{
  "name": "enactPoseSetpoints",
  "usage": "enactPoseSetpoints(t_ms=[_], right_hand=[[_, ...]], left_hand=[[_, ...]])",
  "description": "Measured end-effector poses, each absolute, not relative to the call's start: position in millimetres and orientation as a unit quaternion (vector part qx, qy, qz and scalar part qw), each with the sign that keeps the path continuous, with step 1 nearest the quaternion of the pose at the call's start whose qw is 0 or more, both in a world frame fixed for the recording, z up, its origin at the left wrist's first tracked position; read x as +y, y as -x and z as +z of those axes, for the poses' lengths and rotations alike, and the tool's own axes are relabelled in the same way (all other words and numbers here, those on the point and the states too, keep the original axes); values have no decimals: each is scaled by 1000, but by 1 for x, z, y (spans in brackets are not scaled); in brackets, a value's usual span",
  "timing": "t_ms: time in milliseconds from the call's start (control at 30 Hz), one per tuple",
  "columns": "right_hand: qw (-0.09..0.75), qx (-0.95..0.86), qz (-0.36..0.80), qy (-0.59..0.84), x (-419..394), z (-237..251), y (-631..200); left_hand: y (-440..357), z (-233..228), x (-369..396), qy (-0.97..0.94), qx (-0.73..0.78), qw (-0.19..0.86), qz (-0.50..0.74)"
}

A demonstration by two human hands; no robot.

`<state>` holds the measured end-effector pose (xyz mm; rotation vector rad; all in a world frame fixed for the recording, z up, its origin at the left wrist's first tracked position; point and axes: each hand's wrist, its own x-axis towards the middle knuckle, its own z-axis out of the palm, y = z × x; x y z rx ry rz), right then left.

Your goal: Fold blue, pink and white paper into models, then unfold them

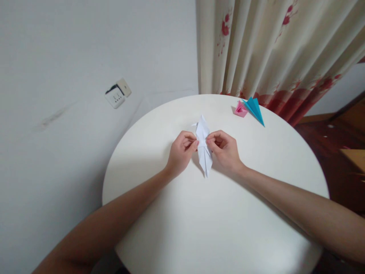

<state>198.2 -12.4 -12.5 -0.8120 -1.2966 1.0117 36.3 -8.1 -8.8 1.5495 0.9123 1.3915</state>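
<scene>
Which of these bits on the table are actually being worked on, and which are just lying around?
In hand:
- white folded paper, pinched at its middle by the left hand and the right hand
- round white table beneath it

Lying about:
- pink folded paper at the far edge
- blue folded paper touching it
- flowered curtain
- wall socket

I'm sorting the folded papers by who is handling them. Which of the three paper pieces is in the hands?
The white folded paper, pinched at its middle by the left hand and right hand. The pink piece and blue piece lie untouched at the table's far edge.
</scene>
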Motion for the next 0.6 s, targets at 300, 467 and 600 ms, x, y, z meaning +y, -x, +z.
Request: enactPoseSetpoints(t_ms=[300,467,600], right_hand=[[613,-529,460,364,-8,-15,-199],[586,-574,448,356,-9,-16,-203],[560,-646,384,348,-11,-14,-205]], left_hand=[[-32,-10,-8,-664,392,367,520],[-30,-8,-7,-672,404,328,527],[-28,-4,-6,-682,419,282,529]])
